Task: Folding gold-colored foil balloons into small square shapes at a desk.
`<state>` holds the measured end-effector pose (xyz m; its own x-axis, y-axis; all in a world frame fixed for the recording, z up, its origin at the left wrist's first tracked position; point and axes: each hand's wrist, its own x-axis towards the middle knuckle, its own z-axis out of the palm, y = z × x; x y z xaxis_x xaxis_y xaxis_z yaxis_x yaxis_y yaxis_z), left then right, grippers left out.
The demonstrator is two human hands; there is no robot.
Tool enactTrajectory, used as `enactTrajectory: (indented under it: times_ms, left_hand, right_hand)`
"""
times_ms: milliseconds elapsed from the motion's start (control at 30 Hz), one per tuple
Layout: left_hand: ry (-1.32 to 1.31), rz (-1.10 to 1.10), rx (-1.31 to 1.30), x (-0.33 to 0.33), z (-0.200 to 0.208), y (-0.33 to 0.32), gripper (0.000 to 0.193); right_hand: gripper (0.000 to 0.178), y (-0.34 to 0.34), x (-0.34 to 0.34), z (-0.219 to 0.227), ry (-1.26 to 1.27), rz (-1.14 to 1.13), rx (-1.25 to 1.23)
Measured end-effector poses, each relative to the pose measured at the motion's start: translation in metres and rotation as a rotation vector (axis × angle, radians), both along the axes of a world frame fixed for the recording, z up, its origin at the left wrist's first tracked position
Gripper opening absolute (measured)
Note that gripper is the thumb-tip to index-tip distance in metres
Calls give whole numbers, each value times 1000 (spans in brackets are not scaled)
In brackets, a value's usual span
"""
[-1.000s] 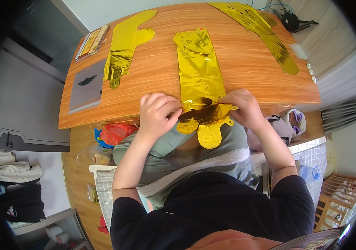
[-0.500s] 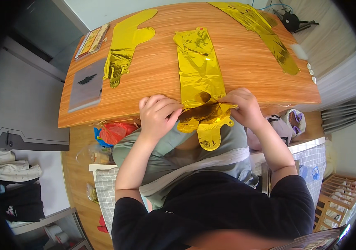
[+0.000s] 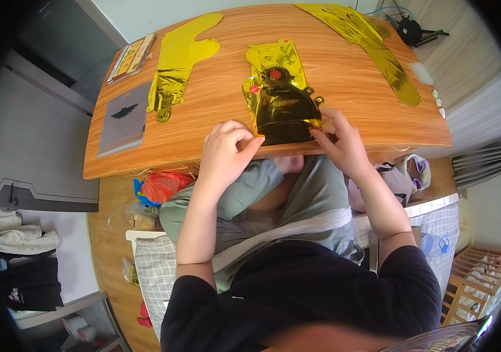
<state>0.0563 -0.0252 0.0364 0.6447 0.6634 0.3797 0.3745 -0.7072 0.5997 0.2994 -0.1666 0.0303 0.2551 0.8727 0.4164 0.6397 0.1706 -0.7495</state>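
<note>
You are working at the near edge of the wooden table (image 3: 344,126), with both hands on the gold foil balloon (image 3: 278,94) lying flat at its middle. Your left hand (image 3: 227,149) is resting with curled fingers (image 3: 244,139) closed against the balloon's near left corner, the fingertips pressing the foil where it meets the table edge. Your right hand (image 3: 339,138) is pinching the near right corner between thumb and fingers (image 3: 321,132); the exact grip is probably a light pinch, though the fisheye view is not resolving the fingertips clearly. The part of the balloon just beyond your fingers is folded over, showing a darker, reflective face with two small red marks farther out. Well to the left of your left fingers, a second gold foil shape (image 3: 177,64) is lying flat, and beyond it a grey tablet (image 3: 124,120) and a flat printed packet (image 3: 132,57) are sitting near the table's left edge. Far out from your right fingers, a long gold foil strip (image 3: 367,44) is running diagonally across the far right corner. Below the table edge, beside your left forearm, a red plastic bag (image 3: 162,185) is lying on the floor.
</note>
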Motion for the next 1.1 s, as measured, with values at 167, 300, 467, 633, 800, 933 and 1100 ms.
enactTrajectory:
  times_ms: [167,300,467,633,800,933,1100]
  left_hand:
    - [61,95,-82,8,6,-4,25]
    - [-27,310,8,20,5,-24,22]
    - [-164,180,482,20,-40,-54,30]
    - [-1,78,545,15,-56,-64,48]
    - [61,82,554,18,-56,-66,52]
    - [68,120,556,21,-61,-70,60]
    - [52,151,561,28,-68,-71,64]
  right_hand:
    - [44,4,1,6,68,-53,-126]
    - [46,4,-1,10,82,-70,-151]
    - [48,5,-1,8,89,-74,-157]
    - [48,6,1,4,93,-68,-150]
    - [47,4,2,5,85,-65,-152]
    - [47,-1,-1,12,90,-42,-142]
    - [53,-10,-5,-8,171,-100,-42]
